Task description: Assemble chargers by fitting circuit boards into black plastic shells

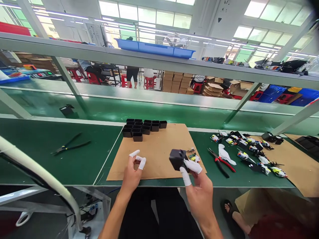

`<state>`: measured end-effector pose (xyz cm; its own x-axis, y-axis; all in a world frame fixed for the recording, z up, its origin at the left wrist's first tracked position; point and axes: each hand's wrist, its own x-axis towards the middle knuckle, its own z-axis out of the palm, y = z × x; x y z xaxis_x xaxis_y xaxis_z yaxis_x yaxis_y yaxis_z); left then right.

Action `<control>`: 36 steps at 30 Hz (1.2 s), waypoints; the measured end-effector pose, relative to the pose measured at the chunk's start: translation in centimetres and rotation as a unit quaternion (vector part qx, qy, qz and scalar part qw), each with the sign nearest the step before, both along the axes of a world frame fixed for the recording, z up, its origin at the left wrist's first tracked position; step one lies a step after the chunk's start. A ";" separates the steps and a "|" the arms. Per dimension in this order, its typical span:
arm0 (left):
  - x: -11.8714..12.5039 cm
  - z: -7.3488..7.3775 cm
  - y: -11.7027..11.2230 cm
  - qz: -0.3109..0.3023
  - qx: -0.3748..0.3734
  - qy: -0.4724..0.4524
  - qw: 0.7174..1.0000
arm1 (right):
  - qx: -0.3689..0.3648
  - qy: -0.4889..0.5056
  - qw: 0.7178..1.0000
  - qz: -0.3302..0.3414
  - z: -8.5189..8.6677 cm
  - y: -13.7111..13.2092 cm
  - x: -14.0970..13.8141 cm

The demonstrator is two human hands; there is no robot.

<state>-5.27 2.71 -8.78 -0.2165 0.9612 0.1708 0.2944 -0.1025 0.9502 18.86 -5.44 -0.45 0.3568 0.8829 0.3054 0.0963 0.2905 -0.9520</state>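
My right hand [199, 189], with white finger cots on its fingertips, pinches a small black box-shaped housing [177, 158] above the near edge of a brown cardboard sheet [159, 149]. A small circuit board with wires [193, 156] lies just behind the housing. My left hand [133, 172], also in white finger cots, hovers over the cardboard with fingers loosely curled and apart, holding nothing. A cluster of several black housings [142, 127] stands at the cardboard's far left corner.
Red-handled pliers [221, 162] and several wired circuit parts [251, 152] lie to the right on the green bench. Black pliers [71, 144] lie to the left. A white hose [40, 172] curves at lower left. A person's sandalled foot [230, 209] shows at lower right.
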 end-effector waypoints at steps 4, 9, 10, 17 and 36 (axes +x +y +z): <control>0.0 0.0 -0.1 -0.002 -0.002 0.008 1.000 | 0.021 -0.178 0.984 0.016 -3.9 2.8 1.5; 0.0 0.0 -0.1 0.002 0.005 0.013 1.000 | -0.014 -0.225 0.973 0.044 -8.0 4.9 1.3; 0.0 0.0 -0.1 0.003 0.007 0.013 1.000 | -0.013 -0.225 0.973 0.046 -8.2 5.0 1.2; 0.0 0.2 -0.2 -0.001 0.001 0.026 1.000 | -0.010 -0.203 0.977 0.058 -8.4 4.5 0.4; -0.2 0.9 -0.7 -0.011 0.017 0.054 0.998 | -0.058 -0.276 0.955 0.086 -5.7 12.7 2.3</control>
<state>-5.51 2.03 -7.88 -0.1739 0.9587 0.2251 0.3913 -0.1425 0.9091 21.17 7.25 -6.13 0.0151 0.9531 0.3022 0.5535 0.2437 -0.7964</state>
